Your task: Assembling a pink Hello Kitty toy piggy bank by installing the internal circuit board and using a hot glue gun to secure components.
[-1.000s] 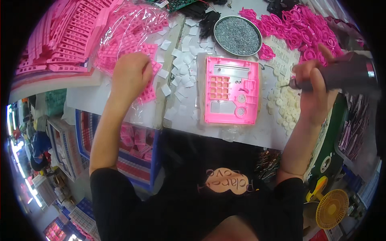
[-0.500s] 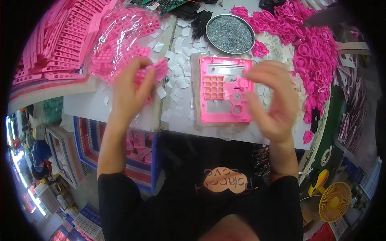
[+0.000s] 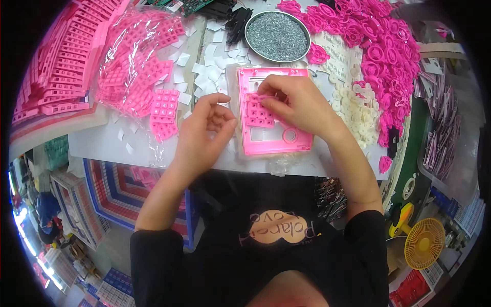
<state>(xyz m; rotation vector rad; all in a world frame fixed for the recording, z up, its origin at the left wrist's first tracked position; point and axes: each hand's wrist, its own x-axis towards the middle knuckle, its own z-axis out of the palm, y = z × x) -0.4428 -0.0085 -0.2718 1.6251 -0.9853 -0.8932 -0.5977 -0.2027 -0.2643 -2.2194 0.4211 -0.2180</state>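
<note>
A pink square-keyed plastic keypad [image 3: 260,113] is pinched by the right hand [image 3: 302,105] over the pink rectangular plastic housing [image 3: 279,149]; seating seems in hand, and alignment is called for next. The left hand [image 3: 201,137] is held half-spread, apparently empty.

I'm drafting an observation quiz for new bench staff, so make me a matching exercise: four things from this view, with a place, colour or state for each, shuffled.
Things
1. Pink keypad
2. Round dish
3. Left hand
4. Fan

Places, colours, states
A. Yellow, at the lower right of the view
B. In the grasp of the right hand, over the pink casing
C. Filled with small grey metal pieces
D. Apparently empty, left of the casing

Pairs: 1-B, 2-C, 3-D, 4-A
</note>
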